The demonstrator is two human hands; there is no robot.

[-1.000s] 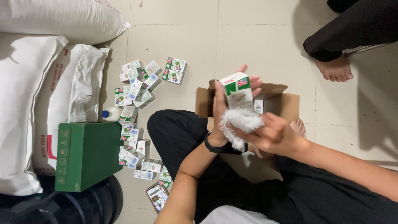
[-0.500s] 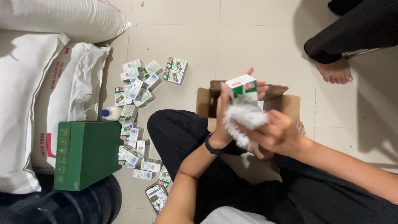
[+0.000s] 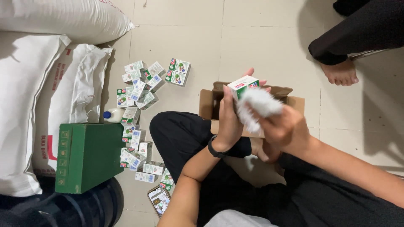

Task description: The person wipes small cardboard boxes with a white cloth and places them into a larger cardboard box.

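Note:
My left hand (image 3: 230,117) holds a small white and green carton (image 3: 242,85) upright over an open cardboard box (image 3: 207,103). My right hand (image 3: 281,125) grips a fluffy white cloth (image 3: 260,105) and presses it against the carton's side. A black watch sits on my left wrist. I sit cross-legged in black trousers, and the cardboard box stands just beyond my knees.
Several more small cartons (image 3: 139,90) lie scattered on the tiled floor at the left. A green box (image 3: 86,155), a small white bottle with a blue cap (image 3: 112,114) and large white sacks (image 3: 50,84) are further left. A phone (image 3: 158,200) lies near my knee. Another person's bare foot (image 3: 341,72) is top right.
The carton and both hands have drifted slightly right and up, with the cloth sliding over the carton's side.

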